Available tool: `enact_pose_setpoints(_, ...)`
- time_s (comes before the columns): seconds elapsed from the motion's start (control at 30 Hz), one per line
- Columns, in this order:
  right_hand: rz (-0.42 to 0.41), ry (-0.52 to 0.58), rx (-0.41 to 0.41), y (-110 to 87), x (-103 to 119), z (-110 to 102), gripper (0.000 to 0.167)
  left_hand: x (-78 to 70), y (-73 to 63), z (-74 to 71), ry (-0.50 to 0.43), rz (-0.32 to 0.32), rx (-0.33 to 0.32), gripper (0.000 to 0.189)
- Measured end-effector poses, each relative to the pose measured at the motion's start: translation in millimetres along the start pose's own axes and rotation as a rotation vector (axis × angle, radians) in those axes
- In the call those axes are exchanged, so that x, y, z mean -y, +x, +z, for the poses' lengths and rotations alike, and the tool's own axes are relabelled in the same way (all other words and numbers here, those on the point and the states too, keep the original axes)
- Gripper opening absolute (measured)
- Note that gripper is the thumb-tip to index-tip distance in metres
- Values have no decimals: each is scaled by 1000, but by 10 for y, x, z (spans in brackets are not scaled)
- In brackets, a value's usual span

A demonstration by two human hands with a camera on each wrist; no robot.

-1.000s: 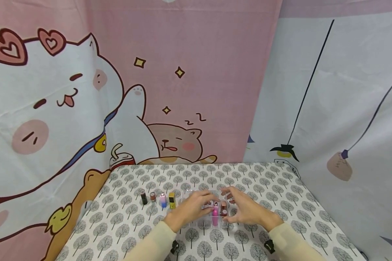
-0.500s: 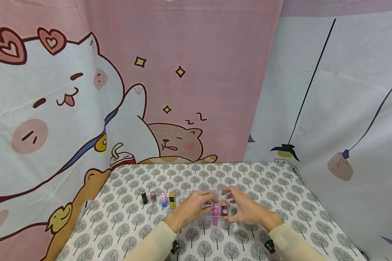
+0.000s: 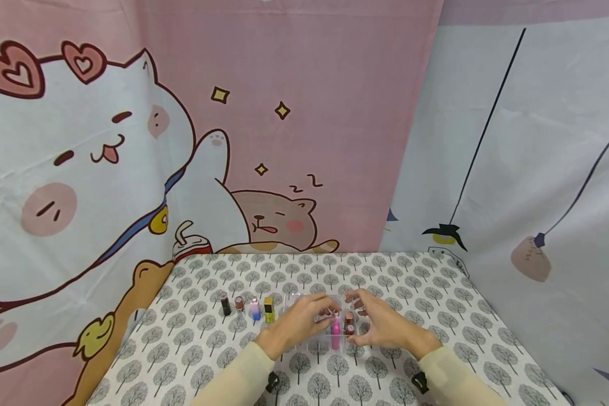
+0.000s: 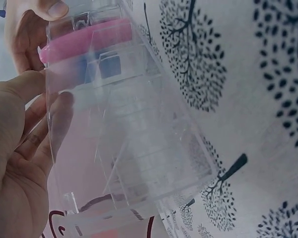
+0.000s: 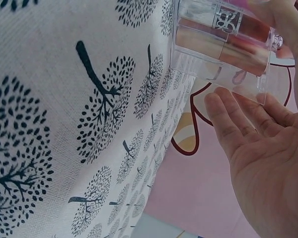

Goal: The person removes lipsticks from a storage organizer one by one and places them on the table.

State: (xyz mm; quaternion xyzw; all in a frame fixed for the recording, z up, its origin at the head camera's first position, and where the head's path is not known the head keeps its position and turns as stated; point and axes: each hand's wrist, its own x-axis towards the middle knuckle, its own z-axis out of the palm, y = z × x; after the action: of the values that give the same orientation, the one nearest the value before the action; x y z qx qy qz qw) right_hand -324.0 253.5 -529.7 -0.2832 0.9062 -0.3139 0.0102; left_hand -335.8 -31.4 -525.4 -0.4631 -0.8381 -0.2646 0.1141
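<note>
A clear plastic organizer box (image 3: 309, 343) stands on the table under both hands. My left hand (image 3: 304, 316) reaches over it, fingers bent down. In the left wrist view its thumb and fingertips meet at the pale upper end of a blue-bottomed lipstick tube (image 4: 107, 67), seen through the clear wall. A bright pink tube (image 4: 84, 39) stands in the neighbouring slot. My right hand (image 3: 385, 324) holds the box's right end, thumb at the near side, fingers at the far side. Lip gloss tubes (image 5: 221, 47) with brownish contents fill the slots beside it.
Left of the box stand a black lipstick (image 3: 225, 304), a small brown-topped bottle (image 3: 239, 304), a pink-and-blue lipstick (image 3: 255, 309) and a gold-and-black tube (image 3: 269, 310). Tree-print cloth (image 3: 203, 361) covers the table. A cartoon curtain (image 3: 309, 113) hangs behind.
Both hands keep nearly the same place and pose at the organizer box. The whole head view has shifted slightly.
</note>
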Motion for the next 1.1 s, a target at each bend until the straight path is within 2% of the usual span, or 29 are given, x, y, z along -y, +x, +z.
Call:
enact_pose_setpoints(0.47,-14,26,-3,-4,-8,-7,108,-91,20,-103,64,-24,-28,35)
enact_pose_setpoints(0.73,-24,30,-3,3,-32,14,109,-145,-8,-208,13,-31,-58,33)
enact_pose_setpoints(0.87,-24,26,-8,6,-43,15,108,-143,-20,-271,-17,11,-96,31)
enact_pose_setpoints(1.1,-16,17,-9,2,-42,20,107,-116,-64,-351,17,107,-184,29)
